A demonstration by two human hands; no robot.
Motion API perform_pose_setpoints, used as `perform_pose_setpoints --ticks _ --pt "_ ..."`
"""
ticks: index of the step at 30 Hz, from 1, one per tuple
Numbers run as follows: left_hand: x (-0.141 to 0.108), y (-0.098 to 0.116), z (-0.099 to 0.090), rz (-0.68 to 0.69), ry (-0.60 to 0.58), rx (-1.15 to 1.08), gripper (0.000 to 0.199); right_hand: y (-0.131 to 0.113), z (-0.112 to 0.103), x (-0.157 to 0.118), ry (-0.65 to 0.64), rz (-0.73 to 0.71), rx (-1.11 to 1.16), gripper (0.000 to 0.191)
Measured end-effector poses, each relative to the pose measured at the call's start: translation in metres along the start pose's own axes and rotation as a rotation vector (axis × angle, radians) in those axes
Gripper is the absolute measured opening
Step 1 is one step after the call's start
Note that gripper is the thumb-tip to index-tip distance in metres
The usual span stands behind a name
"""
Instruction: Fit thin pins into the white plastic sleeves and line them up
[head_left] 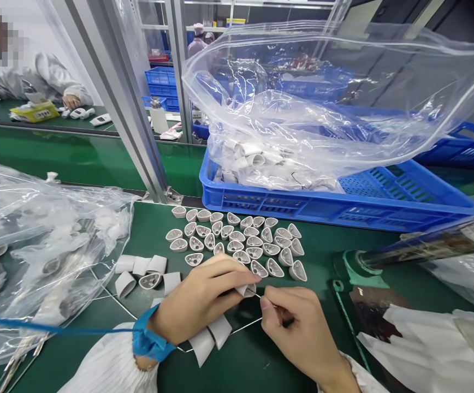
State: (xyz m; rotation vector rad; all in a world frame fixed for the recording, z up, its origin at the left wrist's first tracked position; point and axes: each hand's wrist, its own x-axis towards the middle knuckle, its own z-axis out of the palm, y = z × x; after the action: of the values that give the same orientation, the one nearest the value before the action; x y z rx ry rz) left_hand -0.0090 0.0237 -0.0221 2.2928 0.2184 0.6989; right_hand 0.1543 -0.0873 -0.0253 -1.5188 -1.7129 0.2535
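Observation:
My left hand (204, 295), a blue band around its wrist, grips a small white hollow plastic part (246, 290) between thumb and fingers. My right hand (298, 322) pinches a thin metal wire (257, 295), whose end meets the opening of that part; how far it goes in is hidden. More of the bent wire shows below and left of my hands. Two similar white parts (210, 339) lie along it under my left wrist; I cannot tell if they are threaded on. Several loose white parts (141, 267) lie left of my left hand.
Beyond my hands, several white hollow parts (237, 236) stand in rows, openings up. Behind them a blue crate (343, 210) holds an open clear bag (286, 136) of parts. Another plastic bag (48, 234) lies left. A green-based fixture (357, 267) stands right. A co-worker's hand (72, 101) is across the bench.

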Motion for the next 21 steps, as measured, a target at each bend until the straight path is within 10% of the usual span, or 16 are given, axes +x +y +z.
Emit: perform_pose_setpoints --ticks 21 --pt "-0.0005 0.0037 -0.0032 -0.020 -0.022 0.026 0.027 -0.0022 -0.0032 0.0020 0.009 -0.023 -0.047 0.034"
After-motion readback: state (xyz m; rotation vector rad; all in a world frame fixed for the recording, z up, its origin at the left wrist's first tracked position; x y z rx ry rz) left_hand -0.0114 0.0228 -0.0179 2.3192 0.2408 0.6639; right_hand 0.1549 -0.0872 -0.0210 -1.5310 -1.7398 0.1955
